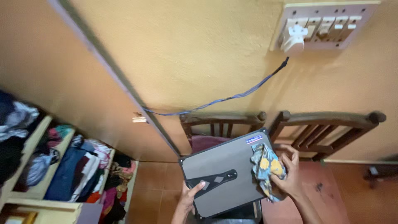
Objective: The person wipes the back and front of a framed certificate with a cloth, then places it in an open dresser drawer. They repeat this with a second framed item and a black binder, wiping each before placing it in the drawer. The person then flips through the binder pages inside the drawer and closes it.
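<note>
Left hand (190,198) clamps the near-left edge of a flat grey rectangular black-rimmed board (226,174); right hand (289,172) presses a crumpled blue-and-yellow patterned cloth (265,167) on its right edge.

The board (226,176) sits at six o'clock, cloth (265,168) on its three o'clock edge, chairs (327,128) behind, shelves (62,166) at nine, switchboard (327,25) at one.

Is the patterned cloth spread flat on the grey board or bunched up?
Bunched: the right hand grips the cloth crumpled against the board's edge.
</note>
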